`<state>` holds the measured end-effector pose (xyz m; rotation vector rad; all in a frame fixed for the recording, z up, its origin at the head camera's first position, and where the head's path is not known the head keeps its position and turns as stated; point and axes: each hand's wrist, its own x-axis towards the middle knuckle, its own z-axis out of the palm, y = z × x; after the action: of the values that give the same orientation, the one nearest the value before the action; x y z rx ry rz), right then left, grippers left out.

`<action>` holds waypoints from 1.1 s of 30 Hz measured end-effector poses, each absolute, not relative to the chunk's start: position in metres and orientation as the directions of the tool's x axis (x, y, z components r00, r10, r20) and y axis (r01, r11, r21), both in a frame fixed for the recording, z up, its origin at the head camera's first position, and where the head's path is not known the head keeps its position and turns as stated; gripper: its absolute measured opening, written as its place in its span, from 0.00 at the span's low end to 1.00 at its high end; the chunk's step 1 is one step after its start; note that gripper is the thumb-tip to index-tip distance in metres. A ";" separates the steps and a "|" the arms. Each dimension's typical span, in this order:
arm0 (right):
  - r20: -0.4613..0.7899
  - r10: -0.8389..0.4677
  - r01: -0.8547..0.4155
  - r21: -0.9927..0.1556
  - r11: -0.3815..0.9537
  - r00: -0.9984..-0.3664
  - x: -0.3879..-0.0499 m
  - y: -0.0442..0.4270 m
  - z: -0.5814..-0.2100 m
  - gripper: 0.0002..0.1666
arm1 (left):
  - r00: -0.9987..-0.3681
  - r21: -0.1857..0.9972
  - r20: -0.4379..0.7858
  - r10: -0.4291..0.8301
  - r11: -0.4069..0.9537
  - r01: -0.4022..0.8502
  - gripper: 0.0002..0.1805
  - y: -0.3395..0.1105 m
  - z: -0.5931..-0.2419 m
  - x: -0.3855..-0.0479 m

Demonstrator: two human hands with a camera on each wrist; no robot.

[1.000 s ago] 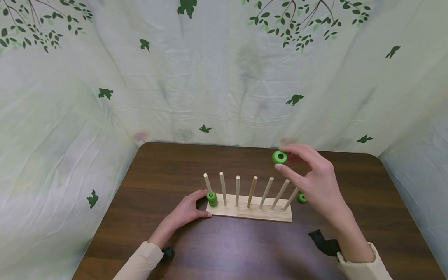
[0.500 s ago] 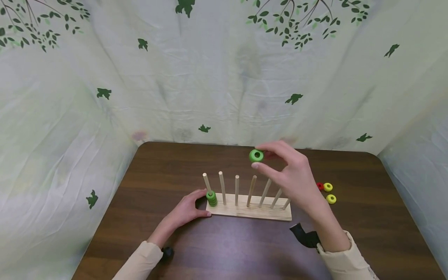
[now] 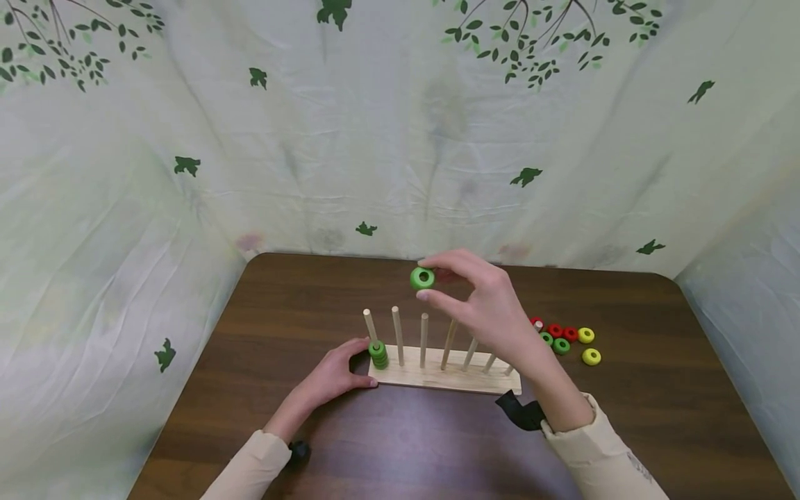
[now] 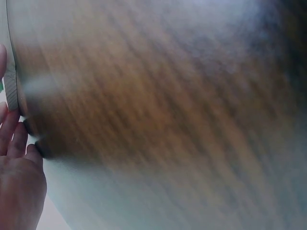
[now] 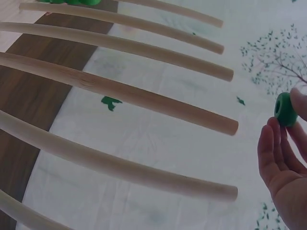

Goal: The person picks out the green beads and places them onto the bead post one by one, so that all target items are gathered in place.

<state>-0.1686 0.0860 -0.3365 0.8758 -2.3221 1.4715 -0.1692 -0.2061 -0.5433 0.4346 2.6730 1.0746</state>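
My right hand (image 3: 478, 298) pinches a green ring (image 3: 417, 283) between thumb and fingertips, above and behind the wooden peg board (image 3: 425, 378). In the right wrist view the green ring (image 5: 288, 115) sits beyond the tips of the pegs (image 5: 158, 112), apart from them. Several green rings (image 3: 378, 356) are stacked on the leftmost peg; the pegs I can see to its right hold none. My left hand (image 3: 334, 371) grips the board's left end, thumb at the front corner. Only the board's edge (image 4: 9, 76) and part of that hand (image 4: 21, 187) show in the left wrist view.
Loose red rings (image 3: 555, 330), green rings (image 3: 561, 346) and yellow rings (image 3: 591, 357) lie on the brown table (image 3: 650, 389) right of the board, some partly behind my right arm. A leaf-patterned cloth (image 3: 400, 139) hangs behind the table.
My right hand has carried the green ring leftward, from over the board's right end to over its middle pegs. More loose rings are uncovered. The left hand stays on the board.
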 end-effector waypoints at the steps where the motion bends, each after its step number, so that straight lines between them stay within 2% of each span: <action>1: 0.506 -0.362 -0.614 -0.726 0.311 -0.783 -0.169 0.084 -0.337 0.22 | -0.931 0.702 -0.096 0.353 0.687 0.188 0.43 -0.206 -0.544 -0.169; 17: 0.470 -0.549 -0.692 -0.649 0.316 -0.691 -0.175 0.048 -0.345 0.23 | -0.922 0.730 -0.070 0.381 0.649 0.213 0.42 -0.209 -0.542 -0.168; 33: 0.309 -0.643 -0.635 -0.680 0.366 -0.701 -0.187 0.030 -0.349 0.19 | -0.917 0.735 -0.078 0.391 0.644 0.212 0.39 -0.207 -0.545 -0.173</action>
<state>-0.1868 0.0296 -0.3491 1.2182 -2.6041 1.2895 -0.1727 -0.2069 -0.5453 0.4914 2.6344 1.1343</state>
